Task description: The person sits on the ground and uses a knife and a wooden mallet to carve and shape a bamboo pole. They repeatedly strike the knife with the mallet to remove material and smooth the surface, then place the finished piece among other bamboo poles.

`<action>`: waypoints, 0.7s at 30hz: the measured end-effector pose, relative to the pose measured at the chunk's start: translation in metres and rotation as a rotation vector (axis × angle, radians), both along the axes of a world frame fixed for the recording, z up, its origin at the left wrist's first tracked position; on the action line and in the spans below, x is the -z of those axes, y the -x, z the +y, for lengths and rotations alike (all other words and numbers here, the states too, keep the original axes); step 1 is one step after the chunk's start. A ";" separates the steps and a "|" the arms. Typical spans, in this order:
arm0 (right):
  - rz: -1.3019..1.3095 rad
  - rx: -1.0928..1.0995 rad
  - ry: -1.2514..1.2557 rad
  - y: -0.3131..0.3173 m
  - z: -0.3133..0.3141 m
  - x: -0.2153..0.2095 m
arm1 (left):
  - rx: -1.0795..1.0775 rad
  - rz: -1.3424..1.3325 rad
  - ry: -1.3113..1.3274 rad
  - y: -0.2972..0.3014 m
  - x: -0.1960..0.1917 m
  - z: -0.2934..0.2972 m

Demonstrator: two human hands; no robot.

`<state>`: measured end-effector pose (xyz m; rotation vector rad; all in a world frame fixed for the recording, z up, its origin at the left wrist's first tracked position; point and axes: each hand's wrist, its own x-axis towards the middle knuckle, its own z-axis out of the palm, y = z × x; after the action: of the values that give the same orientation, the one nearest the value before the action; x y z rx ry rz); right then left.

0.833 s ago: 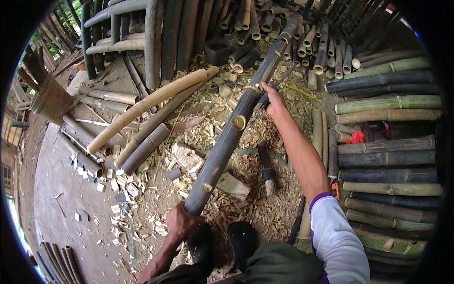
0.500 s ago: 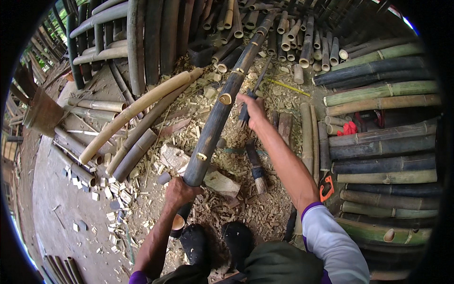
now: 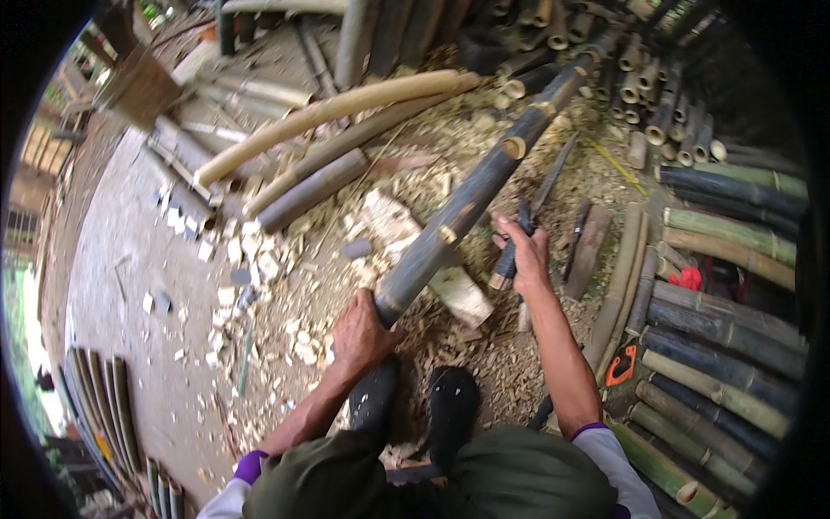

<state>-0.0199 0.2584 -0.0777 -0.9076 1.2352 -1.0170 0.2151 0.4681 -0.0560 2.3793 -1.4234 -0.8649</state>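
Fingers of left hand (image 3: 359, 336) wrap the dark bamboo pole (image 3: 451, 218) close to its near end; fingers of right hand (image 3: 529, 258) grip the knife (image 3: 552, 183) by its handle, blade pointing away. Orange handle (image 3: 621, 367) lies toward floor's (image 3: 112, 311) right edge. Pole crosses above pale wood block (image 3: 465, 296); can't tell if touching. Beyond: piled bamboo tubes (image 3: 664, 105), far right.

You have 2 bare hands (image 3: 361, 333), 2 dark, speckled shoes (image 3: 454, 400), 1 long, dark, notched bamboo pole (image 3: 480, 192), 1 slim, dark-handled metal knife (image 3: 545, 192), 1 orange, loop-shaped handle (image 3: 621, 366) and 1 narrow yellow strip (image 3: 616, 166); pale, blocky wood chips (image 3: 269, 262) are too many to count.
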 end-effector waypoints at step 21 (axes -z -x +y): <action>0.631 -0.816 0.390 -0.051 0.179 -0.036 | -0.214 -0.041 0.026 -0.015 0.017 0.084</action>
<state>0.0315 0.4377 -0.0419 -1.9388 0.9947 -0.2981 0.2299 0.5517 -0.0726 2.4852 -1.1581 -0.7419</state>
